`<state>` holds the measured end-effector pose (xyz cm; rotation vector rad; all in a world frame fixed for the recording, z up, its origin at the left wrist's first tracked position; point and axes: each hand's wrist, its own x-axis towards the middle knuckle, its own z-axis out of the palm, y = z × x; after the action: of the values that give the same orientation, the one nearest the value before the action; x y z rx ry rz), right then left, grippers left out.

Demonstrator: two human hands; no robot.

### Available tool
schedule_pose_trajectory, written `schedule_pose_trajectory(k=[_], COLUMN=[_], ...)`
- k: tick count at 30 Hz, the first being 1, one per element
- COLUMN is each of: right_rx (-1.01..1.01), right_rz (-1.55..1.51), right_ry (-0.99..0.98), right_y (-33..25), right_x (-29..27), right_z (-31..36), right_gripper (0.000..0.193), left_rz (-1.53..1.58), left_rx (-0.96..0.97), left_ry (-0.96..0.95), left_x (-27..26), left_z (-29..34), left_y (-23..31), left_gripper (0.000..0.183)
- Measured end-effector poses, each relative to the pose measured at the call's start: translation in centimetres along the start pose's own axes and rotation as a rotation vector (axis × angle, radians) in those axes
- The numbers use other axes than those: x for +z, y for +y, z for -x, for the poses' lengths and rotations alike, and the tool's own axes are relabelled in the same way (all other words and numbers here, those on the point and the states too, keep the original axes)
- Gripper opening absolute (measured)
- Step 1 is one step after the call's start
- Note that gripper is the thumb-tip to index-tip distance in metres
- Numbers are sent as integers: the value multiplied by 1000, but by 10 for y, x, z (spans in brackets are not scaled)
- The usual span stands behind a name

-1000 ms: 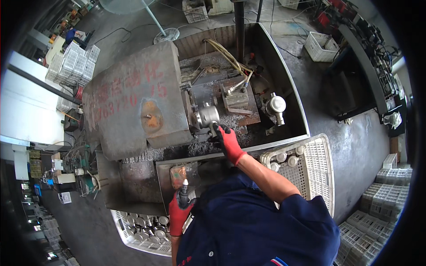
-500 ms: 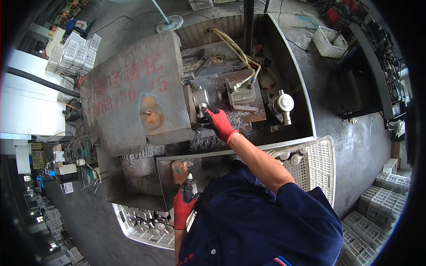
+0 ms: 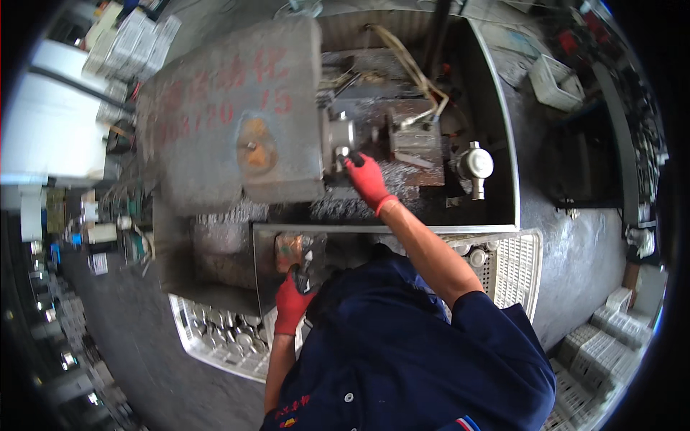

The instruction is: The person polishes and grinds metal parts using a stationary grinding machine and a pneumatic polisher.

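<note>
My right hand [image 3: 368, 183], in a red glove with dark fingertips, is closed on the lower neck of a silvery round metal housing [image 3: 343, 132]. This housing sits against the right edge of a large grey metal cover [image 3: 208, 122]. Lower down, my left hand [image 3: 292, 302], also red-gloved, is closed around a dark handheld object with a pale tip [image 3: 302, 276]; its exact kind is hard to make out. Just above it is a brownish block [image 3: 290, 251]. A similar round metal housing [image 3: 476, 164] with a neck rests at the right side of the machine tray.
A metal block with hoses [image 3: 417, 140] stands right of the held housing. Metal shavings [image 3: 359, 205] litter the machine bed. White crates of metal parts [image 3: 215, 334] lie below the machine at left and right [image 3: 514, 269]. Another white crate [image 3: 555, 82] stands at upper right.
The whole view has shifted, with the machine now higher in the picture. My right hand stays at the housing's neck. My left hand, still holding the dark object, is nearer the brownish block.
</note>
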<state>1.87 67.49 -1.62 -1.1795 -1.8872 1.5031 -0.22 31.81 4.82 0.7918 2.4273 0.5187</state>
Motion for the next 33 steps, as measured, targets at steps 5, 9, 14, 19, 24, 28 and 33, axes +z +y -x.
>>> schedule_pose_trajectory(k=[5,9,14,19,24,28,33], right_rx=[102,279,172,143,149,144,35], right_rz=[-303,-688,-484,-385,-351,-471,-99], right_ry=[-78,-10,3,-85,-50,-23,-70], right_y=[22,-9,-7,-10,-7,-20,-31], right_x=[6,4,-2,1,-2,-2,-3], right_z=[-13,3,5,6,6,10,9], right_gripper=[31,25,24,27,27,28,37], left_rz=[-146,-143,-225,-312,-181,-174,-106], left_rx=[-64,-21,-32,-52,-87,-88,45], left_ry=[-31,-20,-54,-77,-75,2,95], left_x=[17,13,11,14,-3,2,-1], left_z=[-13,-20,-41,-53,-39,-18,-23], left_y=[-18,-13,-22,-38,-31,-41,-39], left_gripper=[81,84,87,89,96,84,86])
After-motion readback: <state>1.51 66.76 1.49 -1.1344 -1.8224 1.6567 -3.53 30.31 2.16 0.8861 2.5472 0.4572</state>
